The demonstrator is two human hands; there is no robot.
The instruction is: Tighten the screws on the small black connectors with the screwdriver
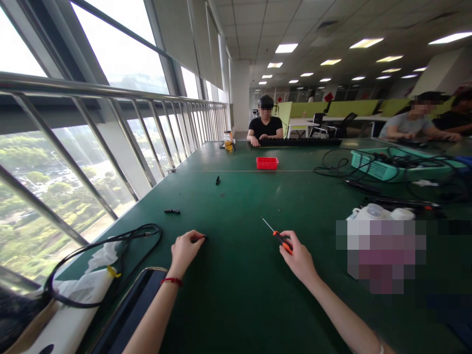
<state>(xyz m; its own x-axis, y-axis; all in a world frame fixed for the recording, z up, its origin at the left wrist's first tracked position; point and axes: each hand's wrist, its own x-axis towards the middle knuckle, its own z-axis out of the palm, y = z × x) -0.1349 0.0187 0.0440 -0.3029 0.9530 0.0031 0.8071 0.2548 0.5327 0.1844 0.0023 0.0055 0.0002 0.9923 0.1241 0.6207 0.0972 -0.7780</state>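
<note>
In my right hand (pixel 299 260) is a screwdriver (pixel 283 242) with an orange and black handle, its thin metal shaft pointing up and to the left over the green table (pixel 236 295). My left hand (pixel 187 250) rests low at the tabletop, thumb and fingertips pinched on a tiny dark piece (pixel 205 237), mostly covered by the fingers. Beyond the left hand lies a short black part (pixel 172 211). Farther off, another small black part (pixel 217 180) sits on the table.
A red tray (pixel 267 163) stands mid-table. To the right are a teal basket (pixel 383 167) with black cables and a white bottle-like container (pixel 374 212). A black cable (pixel 157 241) loops at left near a dark case (pixel 129 305). A person (pixel 265 125) sits opposite; others sit right.
</note>
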